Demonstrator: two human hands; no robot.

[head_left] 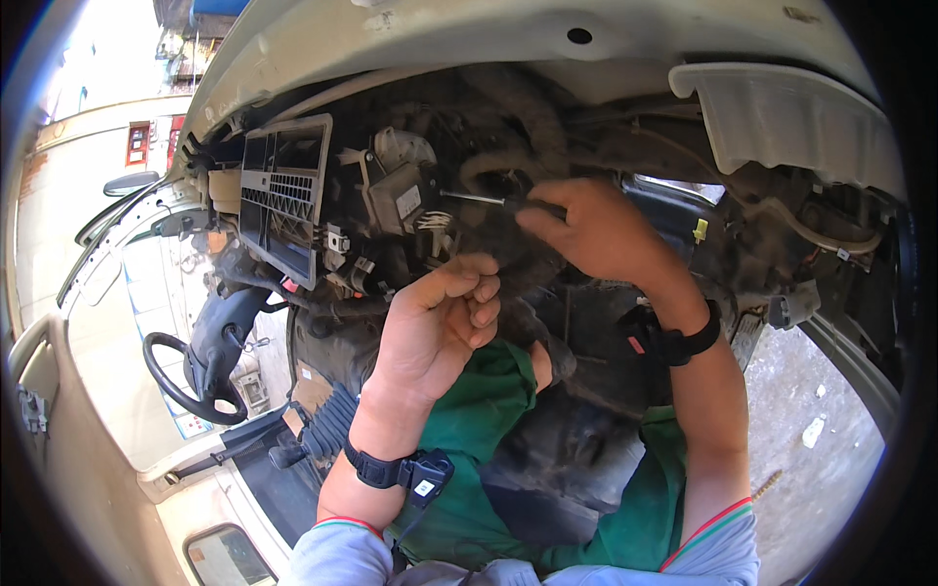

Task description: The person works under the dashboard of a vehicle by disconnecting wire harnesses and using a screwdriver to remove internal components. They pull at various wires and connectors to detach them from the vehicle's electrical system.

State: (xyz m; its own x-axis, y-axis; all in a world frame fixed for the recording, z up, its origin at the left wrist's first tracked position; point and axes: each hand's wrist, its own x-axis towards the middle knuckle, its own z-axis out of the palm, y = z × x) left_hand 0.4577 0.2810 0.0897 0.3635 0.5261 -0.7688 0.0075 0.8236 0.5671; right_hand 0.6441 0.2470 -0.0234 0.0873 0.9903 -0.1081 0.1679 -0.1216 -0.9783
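My right hand [608,232] is closed round the dark handle of a screwdriver. The metal shaft of the screwdriver [474,198] points left, its tip close to a grey box-shaped module [396,198] with a pale label. Lower and to the left, my left hand [445,317] is held with its palm turned up and its fingers curled in; whatever they hold, if anything, does not show. Just above its fingertips, a bundle of pale wires [433,223] hangs beside the module. Both wrists wear black straps.
I am inside a vehicle with its dashboard opened up. A panel frame with a grille [283,195] stands at the left, above the steering wheel [200,376]. A translucent plastic housing [791,122] hangs at the upper right. Hoses and wiring fill the cavity. A gear-lever boot [330,427] lies lower left.
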